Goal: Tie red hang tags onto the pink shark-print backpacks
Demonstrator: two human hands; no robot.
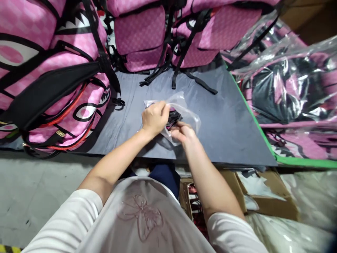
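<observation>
A clear plastic bag (193,117) lies on the dark grey table sheet in front of me. Its mouth is spread, and a bunch of small black and pink pieces (173,117) shows inside; their kind is too small to make out. My left hand (155,117) is closed at the bag's left side, back of the hand upward, with its fingertips partly hidden. At the lower right edge of the bag, my right hand (184,133) is closed on the plastic, its fingers curled close to the black pieces.
Pink backpacks (140,31) with black straps line the back of the table (223,130). Larger pink backpacks (71,98) stand at the left. Plastic-wrapped backpacks (292,88) lie right of a green edge (256,123). Below are an open cardboard box (276,207) and plastic wrapping (289,233).
</observation>
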